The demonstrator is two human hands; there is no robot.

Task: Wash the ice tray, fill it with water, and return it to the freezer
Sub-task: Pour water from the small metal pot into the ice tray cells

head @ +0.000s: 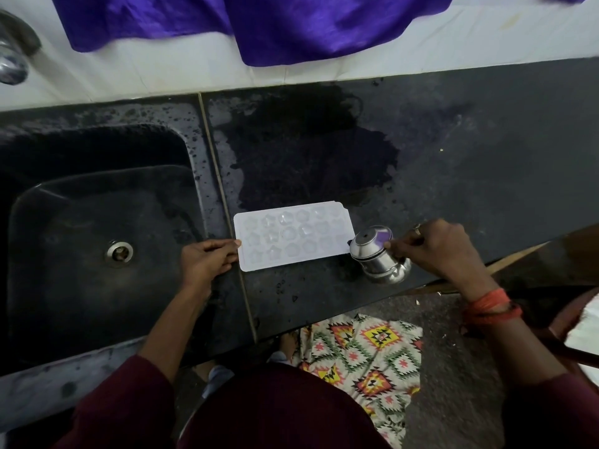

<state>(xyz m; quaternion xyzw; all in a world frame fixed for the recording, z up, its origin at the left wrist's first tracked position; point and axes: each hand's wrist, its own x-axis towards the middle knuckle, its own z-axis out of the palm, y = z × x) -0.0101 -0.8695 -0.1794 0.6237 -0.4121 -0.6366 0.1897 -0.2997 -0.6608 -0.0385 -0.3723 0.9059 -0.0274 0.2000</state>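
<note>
Hands frame the job: the left hand [207, 257] lies with straight fingers pressing the left edge of the ice tray [293, 236], while the right hand [440, 247] curls its fingers round a small steel pot [377, 254], tilted at the tray's right end. Under them runs a black stone table [486, 157], and a dark wet patch [308, 150] spreads on it just beyond the tray. A black sink [97, 238] fills the left side, with a tap [13, 53] at its far corner. Purple cloth [259, 24] hangs along the far wall, and patterned cloth [366, 351] lies on the floor nearby. The white tray sits flat near the table's near edge, just right of the sink.
</note>
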